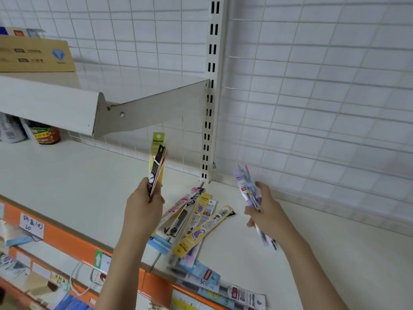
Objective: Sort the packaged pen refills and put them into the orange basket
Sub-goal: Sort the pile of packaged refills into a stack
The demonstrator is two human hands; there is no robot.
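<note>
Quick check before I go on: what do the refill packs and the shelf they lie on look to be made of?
Refill packs on the shelf: apparently thin printed card or film under glossy clear plastic, judging by the sheen and flat, flexible shapes; exact material unclear. Shelf: likely painted metal, given its smooth matte off-white surface and the matching steel-looking bracket above.

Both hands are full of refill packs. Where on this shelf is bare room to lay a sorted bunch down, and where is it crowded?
Free: the wide shelf stretch left of the left hand, up to the jar; also the surface right of the right hand, along the grid wall. Crowded: the pile of packs between the hands, running down to the front edge.
</note>
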